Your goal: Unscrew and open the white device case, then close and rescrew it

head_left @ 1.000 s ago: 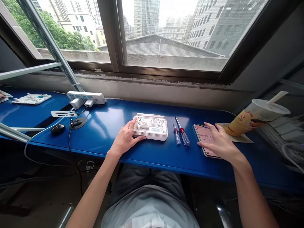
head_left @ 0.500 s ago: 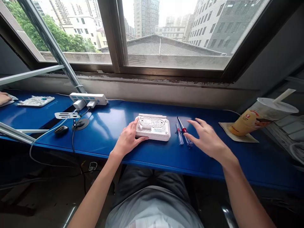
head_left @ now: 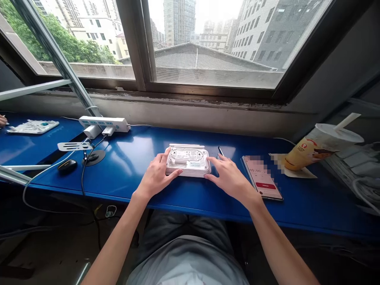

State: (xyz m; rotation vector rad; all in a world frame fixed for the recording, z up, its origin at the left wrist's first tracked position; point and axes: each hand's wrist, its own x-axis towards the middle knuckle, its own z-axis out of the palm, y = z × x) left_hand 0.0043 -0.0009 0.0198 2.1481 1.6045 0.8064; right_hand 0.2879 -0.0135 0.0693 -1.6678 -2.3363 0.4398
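Note:
A white router [head_left: 187, 162] lies on the blue table in front of me, its vented, labelled side up and its antenna folded along the far edge. My left hand [head_left: 158, 172] grips the left end, thumb along the front edge. At the opposite end, my right hand [head_left: 227, 174] has its thumb and fingertips against the near right corner. A screwdriver [head_left: 220, 150] shows only its blade beyond my right hand, which hides the rest.
Right of my right hand lies a phone [head_left: 261, 178]. Beyond it a drink cup [head_left: 311, 152] leans on a napkin. A power strip [head_left: 103, 124], a black mouse [head_left: 67, 166] and a small stand [head_left: 94, 157] are to the left. Another person's hand [head_left: 2, 120] shows at the far left.
My right hand has moved left from beside the screwdrivers to the router's right end and now covers most of them. The phone now shows. My left hand stays on the router.

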